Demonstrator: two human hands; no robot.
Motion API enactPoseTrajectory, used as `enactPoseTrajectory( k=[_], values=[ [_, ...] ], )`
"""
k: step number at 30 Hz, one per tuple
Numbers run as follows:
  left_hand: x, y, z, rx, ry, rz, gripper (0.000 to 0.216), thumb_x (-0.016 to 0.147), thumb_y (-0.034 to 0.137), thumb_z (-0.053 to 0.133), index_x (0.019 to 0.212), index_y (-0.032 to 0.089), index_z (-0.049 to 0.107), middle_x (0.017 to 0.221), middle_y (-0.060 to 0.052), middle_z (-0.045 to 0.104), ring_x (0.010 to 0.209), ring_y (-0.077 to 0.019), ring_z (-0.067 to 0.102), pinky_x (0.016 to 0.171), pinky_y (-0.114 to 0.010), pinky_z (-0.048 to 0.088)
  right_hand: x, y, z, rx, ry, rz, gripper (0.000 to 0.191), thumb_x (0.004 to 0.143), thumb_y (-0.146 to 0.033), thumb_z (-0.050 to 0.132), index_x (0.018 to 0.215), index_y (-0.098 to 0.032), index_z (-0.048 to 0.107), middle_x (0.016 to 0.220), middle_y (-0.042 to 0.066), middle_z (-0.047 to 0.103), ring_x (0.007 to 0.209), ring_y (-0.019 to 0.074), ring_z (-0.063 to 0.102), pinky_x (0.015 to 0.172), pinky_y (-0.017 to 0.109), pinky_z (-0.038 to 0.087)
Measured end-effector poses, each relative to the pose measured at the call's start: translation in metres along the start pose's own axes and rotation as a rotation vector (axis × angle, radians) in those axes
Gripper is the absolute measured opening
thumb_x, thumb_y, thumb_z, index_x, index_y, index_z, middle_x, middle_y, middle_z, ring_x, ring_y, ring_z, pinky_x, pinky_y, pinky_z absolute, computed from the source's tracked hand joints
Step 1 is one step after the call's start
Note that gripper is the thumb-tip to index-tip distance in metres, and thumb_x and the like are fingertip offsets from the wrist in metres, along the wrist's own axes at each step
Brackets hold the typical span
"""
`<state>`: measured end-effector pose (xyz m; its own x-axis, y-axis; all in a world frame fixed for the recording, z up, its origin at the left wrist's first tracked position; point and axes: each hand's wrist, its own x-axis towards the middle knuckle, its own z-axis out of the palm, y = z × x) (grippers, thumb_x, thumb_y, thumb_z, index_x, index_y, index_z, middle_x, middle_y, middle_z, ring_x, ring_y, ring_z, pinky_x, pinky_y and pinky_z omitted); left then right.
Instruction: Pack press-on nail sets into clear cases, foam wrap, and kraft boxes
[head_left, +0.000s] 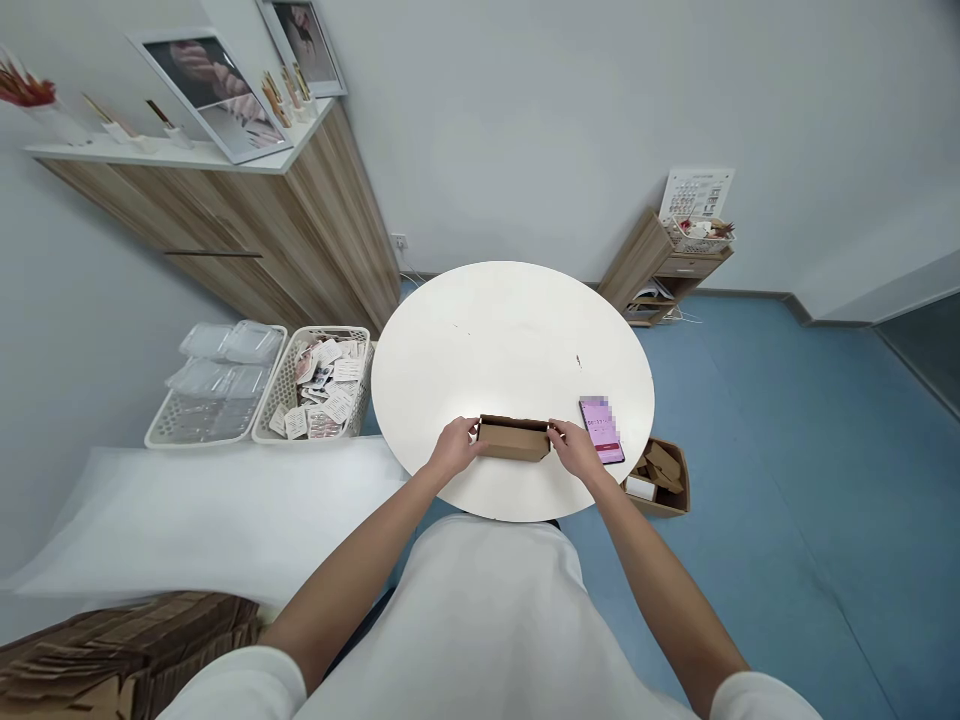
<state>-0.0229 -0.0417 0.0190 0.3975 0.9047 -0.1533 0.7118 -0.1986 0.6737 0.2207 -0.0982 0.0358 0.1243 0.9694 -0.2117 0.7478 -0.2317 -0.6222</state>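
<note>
A small brown cardboard box [514, 441] is at the near part of the round white table [510, 330]. My left hand [455, 448] grips its left end, with the thumb on the near side and the fingers at the upper edge. At the opposite end, my right hand [576, 447] is closed on the box's right edge. The long near wall faces me, and a darker strip shows along the top. What lies inside the box cannot be made out. Just right of my right hand, a phone [602, 430] with a pink screen lies on the table.
Left of the table stand a white basket of printed cards [272, 425] and a white basket of clear plastic packs [159, 430]. White sheeting [225, 510] lies nearer, above stacked flat cardboard [127, 650]. A cardboard carton [679, 500] sits right of the table. Wooden cabinets [345, 200] line the wall.
</note>
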Motion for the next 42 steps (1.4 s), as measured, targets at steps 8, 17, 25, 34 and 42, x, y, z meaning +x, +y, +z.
enactPoseTrajectory(
  k=[8,17,25,34,42],
  values=[
    [-0.002,0.004,0.0,0.115,-0.013,0.022,0.025,0.073,0.028,0.055,0.097,0.019,0.056,0.085,-0.004,0.057,0.074,-0.0174,0.055,0.064,-0.028,0.041,-0.003,0.002,0.005,0.109,0.028,0.058,0.035,0.08,-0.032,0.043,0.111,-0.021,0.054,0.094,0.004,0.063,0.076,0.0142,0.057,0.071,0.028,0.043],
    [-0.007,0.006,-0.004,-0.09,-0.062,-0.032,0.059,0.073,0.046,0.052,0.125,0.02,0.041,0.093,-0.004,0.06,0.071,-0.015,0.057,0.069,-0.027,0.043,-0.007,0.007,0.006,0.188,0.025,0.054,0.035,0.078,-0.031,0.049,0.111,-0.023,0.056,0.103,0.006,0.058,0.078,0.0134,0.057,0.078,0.03,0.044],
    [0.015,0.003,-0.012,-0.483,-0.255,-0.478,0.058,0.075,0.064,0.034,0.097,0.016,0.058,0.095,-0.011,0.062,0.07,-0.0166,0.062,0.06,-0.026,0.046,-0.002,0.005,-0.001,0.609,-0.118,0.285,0.042,0.081,-0.05,0.042,0.109,-0.023,0.057,0.117,0.008,0.054,0.084,0.0169,0.06,0.062,0.027,0.052],
    [0.007,-0.015,-0.008,-0.563,-0.309,-0.353,0.052,0.069,0.041,0.06,0.112,0.014,0.052,0.091,-0.009,0.062,0.073,-0.0148,0.06,0.064,-0.026,0.047,-0.009,0.017,0.009,0.7,-0.18,0.302,0.036,0.073,-0.033,0.059,0.106,-0.018,0.058,0.111,0.009,0.057,0.086,0.0157,0.059,0.073,0.03,0.053],
    [0.004,-0.015,-0.001,-0.344,-0.095,-0.131,0.036,0.071,0.027,0.055,0.107,0.022,0.053,0.091,-0.002,0.059,0.07,-0.0122,0.06,0.063,-0.024,0.047,-0.008,0.011,0.023,0.501,0.04,0.171,0.035,0.073,-0.022,0.054,0.108,-0.022,0.056,0.113,0.005,0.058,0.087,0.0148,0.06,0.08,0.033,0.049]
  ],
)
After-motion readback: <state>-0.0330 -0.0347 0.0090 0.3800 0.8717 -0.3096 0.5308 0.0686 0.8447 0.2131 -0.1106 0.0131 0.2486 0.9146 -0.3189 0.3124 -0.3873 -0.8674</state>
